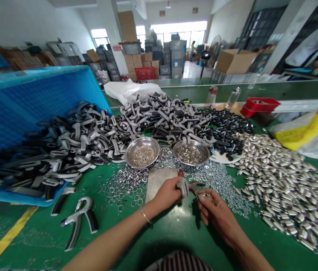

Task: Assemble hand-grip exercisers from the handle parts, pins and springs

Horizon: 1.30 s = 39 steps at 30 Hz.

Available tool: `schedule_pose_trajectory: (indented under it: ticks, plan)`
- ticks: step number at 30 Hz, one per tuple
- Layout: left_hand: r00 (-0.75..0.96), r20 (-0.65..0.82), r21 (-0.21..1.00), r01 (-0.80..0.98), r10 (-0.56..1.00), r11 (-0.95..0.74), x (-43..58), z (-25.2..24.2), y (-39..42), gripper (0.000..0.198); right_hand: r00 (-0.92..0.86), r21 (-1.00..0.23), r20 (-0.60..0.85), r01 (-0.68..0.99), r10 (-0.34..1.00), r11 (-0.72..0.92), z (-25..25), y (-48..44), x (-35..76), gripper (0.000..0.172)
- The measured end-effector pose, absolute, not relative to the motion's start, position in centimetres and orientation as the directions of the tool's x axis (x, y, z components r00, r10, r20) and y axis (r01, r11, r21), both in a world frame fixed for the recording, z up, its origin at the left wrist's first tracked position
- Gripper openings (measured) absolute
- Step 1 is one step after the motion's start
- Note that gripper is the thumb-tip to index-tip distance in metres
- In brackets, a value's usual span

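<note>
My left hand is closed around a grey and black hand-grip handle, held above a flat metal plate. At the right end of the held part, the fingers of my right hand are pinched together. Whatever small thing they hold is too small to make out. On the green table to the left lies an assembled hand grip strengthener with a coil spring, beside a single loose handle. Metal rings and small nuts are scattered around the plate.
Behind the plate stand two steel bowls of small parts, a left bowl and a right bowl. Handles are heaped at the back and in a tipped blue crate. Black-headed bolts and metal springs pile up on the right, near a red box.
</note>
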<state>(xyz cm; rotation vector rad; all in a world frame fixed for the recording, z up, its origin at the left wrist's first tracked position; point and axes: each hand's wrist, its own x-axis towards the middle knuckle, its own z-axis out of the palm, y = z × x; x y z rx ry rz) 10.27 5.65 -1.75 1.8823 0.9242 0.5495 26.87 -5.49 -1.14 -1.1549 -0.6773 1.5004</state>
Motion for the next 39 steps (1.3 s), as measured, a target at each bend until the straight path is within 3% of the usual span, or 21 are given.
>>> schedule_pose_trajectory:
  ticks: [2, 5, 11, 15, 17, 19, 22, 24, 27, 30, 34, 39]
  plan:
    - [0.568, -0.11, 0.98, 0.197, 0.816, -0.005, 8.5, -1.5, 3.8, 0.02, -0.038, -0.895, -0.29, -0.343, 0.956, -0.285, -0.2, -4.7, 26.6, 0.032]
    - [0.516, -0.19, 0.982, 0.101, 0.836, 0.161, 6.6, -1.2, 1.5, 0.029, -0.176, -0.88, -0.302, -0.327, 0.937, -0.345, 0.6, -3.9, 25.4, 0.029]
    - [0.493, -0.212, 0.977, 0.076, 0.844, 0.201, 4.8, -1.3, 0.3, 0.031, -0.297, -0.786, -0.418, -0.356, 0.858, -0.506, 0.1, -3.3, 23.8, 0.03]
    - [0.564, -0.067, 0.988, 0.151, 0.823, -0.023, 4.0, -1.5, 0.4, 0.018, -0.268, -0.719, -0.537, -0.351, 0.8, -0.6, -0.5, -3.3, 23.7, 0.032]
    - [0.606, -0.018, 0.966, 0.214, 0.795, -0.141, 3.5, -1.5, 0.6, 0.013, -0.21, -0.786, -0.507, -0.284, 0.836, -0.549, -0.4, -3.1, 23.6, 0.032]
    - [0.592, -0.045, 0.947, 0.283, 0.805, -0.155, 2.8, -1.4, 0.9, 0.017, -0.126, -0.898, -0.412, -0.116, 0.903, -0.425, -0.2, -2.8, 23.7, 0.031]
    - [0.56, -0.166, 0.963, 0.268, 0.812, 0.012, 1.6, -1.4, 1.2, 0.031, -0.059, -0.957, -0.225, 0.2, 0.972, -0.21, 0.4, -2.3, 24.2, 0.026]
    - [0.571, -0.223, 0.974, 0.167, 0.79, 0.154, 1.1, -1.5, 1.4, 0.034, -0.085, -0.949, -0.15, 0.293, 0.985, -0.119, 0.8, -2.1, 24.6, 0.021]
    - [0.549, -0.246, 0.966, 0.068, 0.799, 0.25, 1.2, -1.5, 1.6, 0.041, -0.105, -0.963, -0.151, 0.24, 0.983, -0.122, 1.1, -2.0, 24.4, 0.019]
    - [0.453, -0.189, 0.981, 0.128, 0.871, 0.146, 2.0, -1.3, 1.9, 0.05, -0.05, -0.977, -0.198, 0.087, 0.979, -0.193, 1.3, -2.0, 23.3, 0.024]
    - [0.311, -0.084, 0.975, 0.221, 0.947, 0.014, 3.0, -1.0, 1.8, 0.037, 0.061, -0.979, -0.204, -0.043, 0.977, -0.201, 1.4, -2.0, 21.5, 0.03]
    - [0.29, -0.194, 0.981, 0.05, 0.937, 0.187, 3.6, -2.1, 1.0, 0.041, 0.169, -0.992, -0.118, -0.051, 0.978, -0.111, 0.9, -2.3, 19.0, 0.027]
